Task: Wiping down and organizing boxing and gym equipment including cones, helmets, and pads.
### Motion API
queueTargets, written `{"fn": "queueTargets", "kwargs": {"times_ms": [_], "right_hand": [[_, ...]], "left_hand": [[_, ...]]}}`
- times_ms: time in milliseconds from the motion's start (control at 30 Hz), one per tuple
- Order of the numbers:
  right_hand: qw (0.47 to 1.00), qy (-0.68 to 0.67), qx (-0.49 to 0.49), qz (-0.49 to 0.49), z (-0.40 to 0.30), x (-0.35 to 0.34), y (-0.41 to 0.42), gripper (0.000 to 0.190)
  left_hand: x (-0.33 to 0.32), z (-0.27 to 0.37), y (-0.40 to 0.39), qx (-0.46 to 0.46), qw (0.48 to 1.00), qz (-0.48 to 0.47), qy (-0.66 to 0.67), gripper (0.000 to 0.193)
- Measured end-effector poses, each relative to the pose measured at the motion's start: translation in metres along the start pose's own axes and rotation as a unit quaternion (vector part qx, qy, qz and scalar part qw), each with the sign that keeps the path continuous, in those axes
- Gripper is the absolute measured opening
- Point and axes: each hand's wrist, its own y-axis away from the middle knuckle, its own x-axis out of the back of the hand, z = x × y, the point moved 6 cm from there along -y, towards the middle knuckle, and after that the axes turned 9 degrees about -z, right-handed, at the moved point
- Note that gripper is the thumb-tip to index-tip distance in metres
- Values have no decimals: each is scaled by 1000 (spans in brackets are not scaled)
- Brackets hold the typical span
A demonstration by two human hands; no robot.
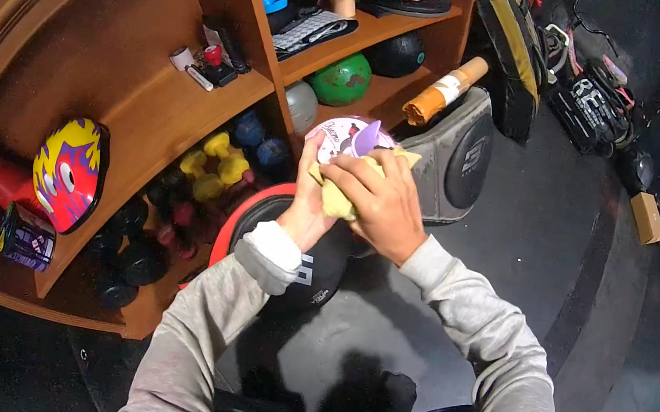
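Note:
My left hand [310, 199] grips a round pink-and-white item [337, 132], which bears writing and a cartoon figure. A purple, pointed part [366, 139] stands up from it; its exact kind is unclear. Over the item's near side, my right hand [381, 205] presses a crumpled yellow cloth [338, 202]. Both hands meet around the cloth, so the lower part of the item is hidden. Below them lies a black-and-red strike pad [278, 204], partly covered by my left forearm.
A curved wooden shelf unit [143, 109] holds a colourful helmet [70, 175], yellow dumbbells [216, 164] and a green ball [341, 79]. Right of it stand a grey pad [433, 177] and an orange roll [443, 94]. A small cardboard box [647, 218] sits at far right.

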Motion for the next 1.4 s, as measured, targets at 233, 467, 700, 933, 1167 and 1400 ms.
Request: {"fn": "queueTargets", "kwargs": {"times_ms": [233, 467, 700, 933, 1167, 1400], "right_hand": [[997, -20, -40, 63, 43, 9, 13, 50], [987, -118, -67, 81, 95, -18, 65, 28], [777, -472, -403, 105, 175, -69, 90, 16], [829, -344, -351, 267, 136, -17, 54, 16], [818, -395, -394, 138, 143, -26, 52, 18], [840, -376, -326, 216, 109, -49, 73, 17]], "left_hand": [[1, -4, -30, -60, 989, -46, 128, 46], [10, 17, -20, -74, 991, -31, 106, 54], [18, -1, -3, -1, 999, -40, 26, 58], [23, 17, -23, -83, 996, -9, 8, 57], [10, 14, -4, -48, 992, -120, 15, 52], [18, 42, 0, -85, 994, -9, -72, 50]]}}
